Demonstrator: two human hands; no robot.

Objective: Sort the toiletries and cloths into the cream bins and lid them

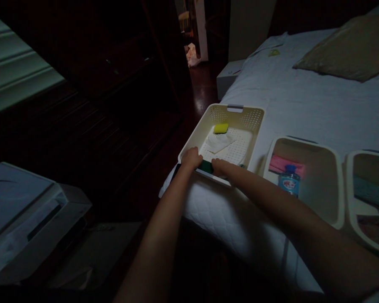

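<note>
A cream perforated basket (pixel 255 122) sits at the corner of the bed (pixel 303 101). Inside it lie a yellow sponge (pixel 221 128) and a folded white cloth (pixel 219 142). My left hand (pixel 191 159) is curled over the basket's near rim. My right hand (pixel 220 166) rests on the same rim just to the right, fingers bent over the edge. Between the two hands a dark green object (pixel 206 166) shows at the rim; I cannot tell which hand holds it.
Two more cream bins stand on the bed: one (pixel 331 185) holds a blue-capped bottle (pixel 289 180) and pink cloth, the other (pixel 353 202) holds teal cloth. A tan pillow (pixel 350 46) lies far right. A white box (pixel 22 210) sits lower left; dark furniture stands at left.
</note>
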